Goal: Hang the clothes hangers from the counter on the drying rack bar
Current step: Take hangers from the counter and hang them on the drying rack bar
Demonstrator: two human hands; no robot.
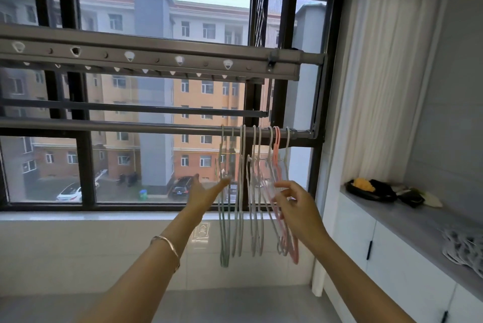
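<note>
While I face the window, a row of hangers (241,166) hangs by its hooks at the right end of the lower drying rack bar (156,128), from the middle of my view down toward 5 o'clock. They are pale green and white, with one pink hanger (276,145) near the right. My left hand (201,194), at 7 o'clock, reaches forward with its fingers straight and close together, their tips at the green hangers. My right hand (295,205), at 5 o'clock, has its fingers bent and slightly spread against the pink and white hangers; I cannot tell whether they pinch one. A bracelet (167,244) sits on my left wrist. At 4 o'clock, by the frame's edge, a pile of white hangers (462,247) lies on the grey counter (407,220).
</note>
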